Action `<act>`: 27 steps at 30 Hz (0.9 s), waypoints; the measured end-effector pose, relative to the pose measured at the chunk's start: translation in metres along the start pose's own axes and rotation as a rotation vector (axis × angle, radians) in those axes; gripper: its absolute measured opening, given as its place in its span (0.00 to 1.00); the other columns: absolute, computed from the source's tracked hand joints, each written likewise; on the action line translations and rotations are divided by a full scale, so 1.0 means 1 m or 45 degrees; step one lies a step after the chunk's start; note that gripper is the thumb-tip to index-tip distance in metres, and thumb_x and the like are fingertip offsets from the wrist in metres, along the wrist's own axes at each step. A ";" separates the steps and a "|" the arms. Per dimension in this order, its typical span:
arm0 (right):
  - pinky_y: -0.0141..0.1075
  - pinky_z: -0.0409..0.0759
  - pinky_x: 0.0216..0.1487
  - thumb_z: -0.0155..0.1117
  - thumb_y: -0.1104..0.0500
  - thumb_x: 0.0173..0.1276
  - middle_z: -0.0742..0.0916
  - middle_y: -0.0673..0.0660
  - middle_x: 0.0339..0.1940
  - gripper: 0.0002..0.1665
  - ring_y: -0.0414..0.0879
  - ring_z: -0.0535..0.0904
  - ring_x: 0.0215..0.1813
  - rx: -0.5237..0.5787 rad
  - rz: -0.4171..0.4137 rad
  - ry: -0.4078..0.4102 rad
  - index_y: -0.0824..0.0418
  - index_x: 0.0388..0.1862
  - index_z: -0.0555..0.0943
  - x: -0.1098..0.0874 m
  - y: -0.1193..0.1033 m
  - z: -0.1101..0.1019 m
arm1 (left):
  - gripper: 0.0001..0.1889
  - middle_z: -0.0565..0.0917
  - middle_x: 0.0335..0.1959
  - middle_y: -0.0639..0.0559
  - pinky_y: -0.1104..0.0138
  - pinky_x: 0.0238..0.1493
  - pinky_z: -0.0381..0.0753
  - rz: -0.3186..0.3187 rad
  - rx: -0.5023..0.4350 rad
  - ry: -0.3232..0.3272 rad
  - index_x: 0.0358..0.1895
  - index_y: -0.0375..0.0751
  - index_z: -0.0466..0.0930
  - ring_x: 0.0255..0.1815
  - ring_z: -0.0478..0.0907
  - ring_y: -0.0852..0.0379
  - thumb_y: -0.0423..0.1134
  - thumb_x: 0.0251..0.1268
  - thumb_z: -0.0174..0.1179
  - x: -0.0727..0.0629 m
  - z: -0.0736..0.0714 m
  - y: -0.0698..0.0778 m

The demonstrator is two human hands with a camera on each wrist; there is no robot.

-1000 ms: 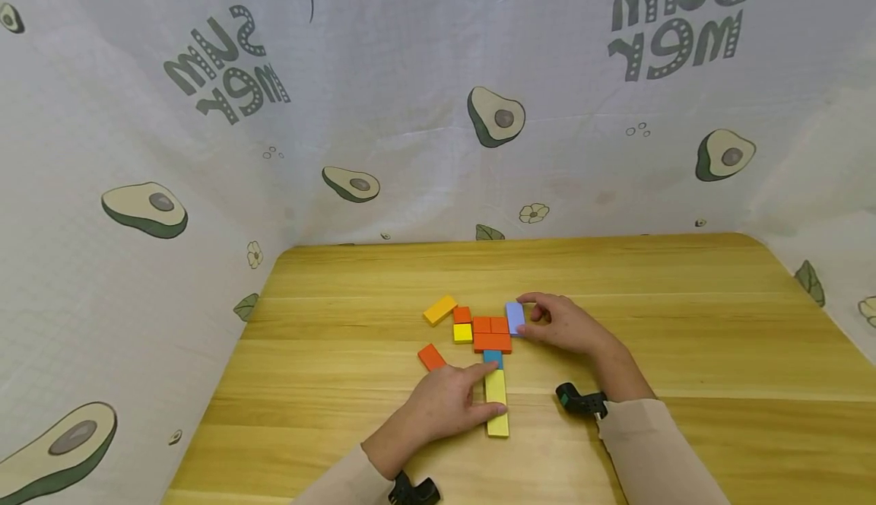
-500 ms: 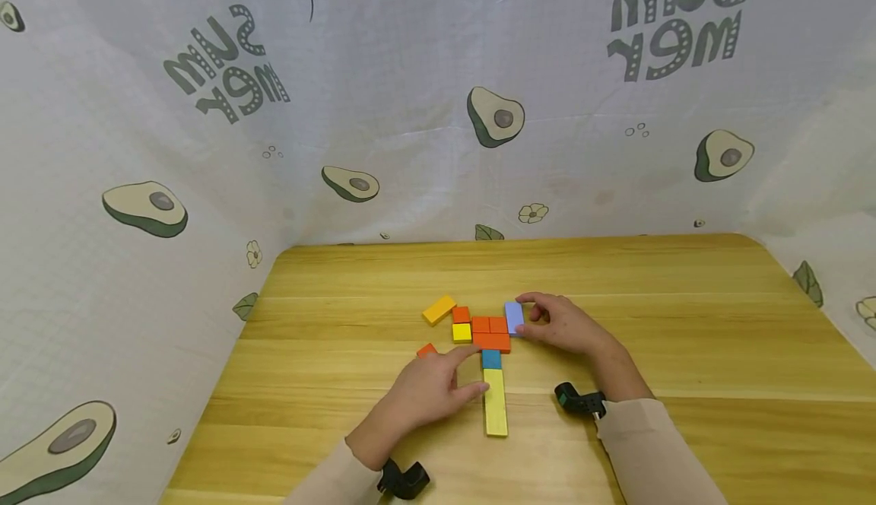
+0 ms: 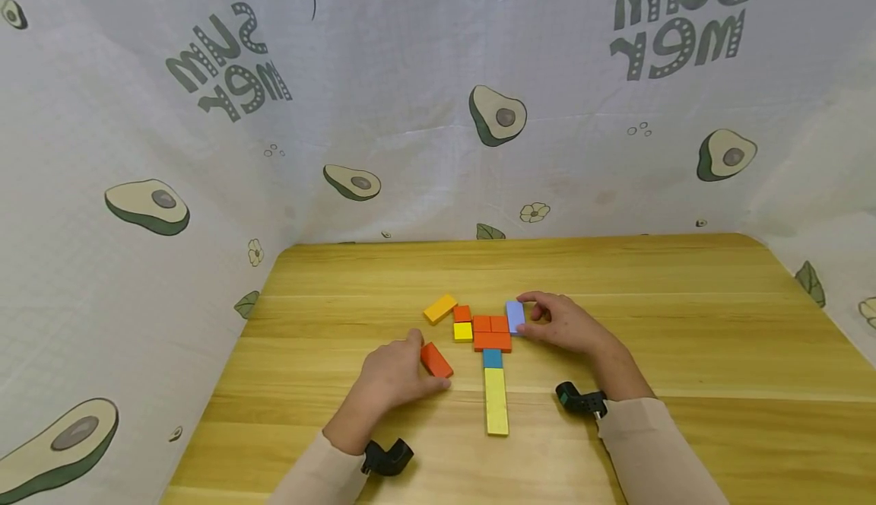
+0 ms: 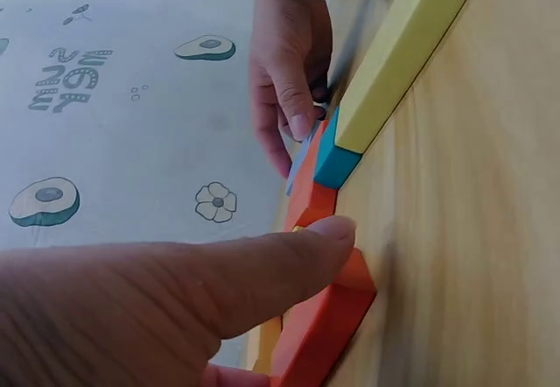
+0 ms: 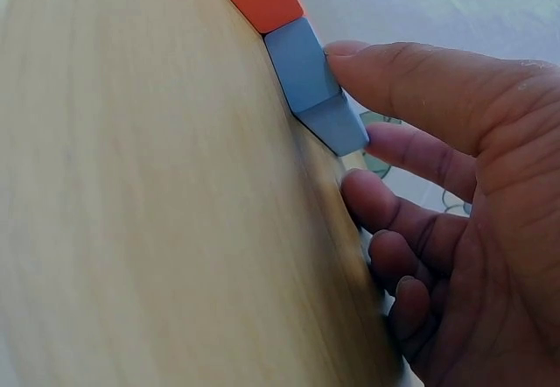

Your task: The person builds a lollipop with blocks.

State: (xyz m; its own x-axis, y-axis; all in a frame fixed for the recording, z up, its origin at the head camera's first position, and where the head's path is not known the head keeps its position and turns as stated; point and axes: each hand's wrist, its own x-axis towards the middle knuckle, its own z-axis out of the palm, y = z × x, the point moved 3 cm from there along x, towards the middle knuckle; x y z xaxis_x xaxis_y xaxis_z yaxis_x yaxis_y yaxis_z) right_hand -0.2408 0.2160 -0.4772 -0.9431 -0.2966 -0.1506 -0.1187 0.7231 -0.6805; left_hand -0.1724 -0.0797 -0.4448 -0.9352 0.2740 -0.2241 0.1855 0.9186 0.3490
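Bracketing an orange-red rectangular block (image 3: 436,360) from its two ends, the left hand (image 3: 391,372) holds its thumb and index finger apart; whether both tips touch it, I cannot tell. The right hand (image 3: 566,328) pinches a periwinkle block (image 3: 515,316) between thumb and index finger. That block lies flat against the right side of an orange-red cluster (image 3: 492,342), two small squares behind a longer rectangle. In front, a blue block (image 3: 492,358) and a long pale-yellow block (image 3: 496,402) run in line towards the person. Just left of the cluster sit a yellow square (image 3: 462,331) and a small orange-red square (image 3: 461,313), with an amber block (image 3: 440,309) angled beside them. All lie on a wooden tabletop (image 3: 684,292).
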 end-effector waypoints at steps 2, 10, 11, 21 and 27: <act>0.40 0.70 0.46 0.72 0.46 0.67 0.79 0.56 0.44 0.34 0.50 0.71 0.47 0.003 -0.004 0.002 0.57 0.67 0.76 0.000 0.000 0.000 | 0.35 0.77 0.25 0.52 0.65 0.23 0.68 -0.012 0.000 0.017 0.50 0.38 0.72 0.22 0.72 0.56 0.63 0.53 0.74 0.000 0.001 0.001; 0.40 0.71 0.45 0.73 0.49 0.67 0.79 0.56 0.43 0.32 0.49 0.72 0.43 0.029 -0.049 0.000 0.59 0.66 0.76 0.000 -0.001 0.000 | 0.32 0.76 0.24 0.54 0.65 0.23 0.68 0.026 0.039 0.023 0.47 0.41 0.73 0.21 0.71 0.57 0.61 0.52 0.75 0.001 0.002 0.005; 0.40 0.71 0.44 0.73 0.49 0.67 0.79 0.56 0.42 0.32 0.49 0.72 0.43 0.031 -0.051 0.002 0.60 0.66 0.76 0.000 -0.001 0.000 | 0.32 0.76 0.24 0.54 0.66 0.24 0.69 0.056 0.044 0.009 0.48 0.41 0.74 0.21 0.71 0.57 0.61 0.52 0.75 0.001 0.002 0.006; 0.40 0.72 0.45 0.73 0.48 0.67 0.80 0.56 0.43 0.34 0.49 0.72 0.43 0.018 -0.045 -0.003 0.59 0.67 0.76 0.001 0.000 0.000 | 0.32 0.71 0.18 0.62 0.71 0.24 0.67 0.333 -0.010 -0.032 0.65 0.47 0.80 0.19 0.66 0.66 0.56 0.61 0.72 0.008 0.009 0.010; 0.39 0.72 0.44 0.73 0.47 0.67 0.80 0.56 0.43 0.34 0.48 0.72 0.43 0.026 -0.047 -0.006 0.59 0.67 0.76 0.002 0.001 0.000 | 0.27 0.68 0.17 0.63 0.73 0.21 0.61 0.429 0.008 0.073 0.68 0.54 0.80 0.17 0.62 0.68 0.56 0.69 0.65 0.011 0.015 0.002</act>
State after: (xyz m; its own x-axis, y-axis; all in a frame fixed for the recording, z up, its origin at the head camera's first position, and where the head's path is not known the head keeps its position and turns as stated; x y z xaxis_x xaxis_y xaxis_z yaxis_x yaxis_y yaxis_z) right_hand -0.2431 0.2162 -0.4780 -0.9366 -0.3258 -0.1288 -0.1469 0.6989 -0.7000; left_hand -0.1781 -0.0700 -0.4607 -0.8363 0.5464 -0.0454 0.4890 0.7808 0.3890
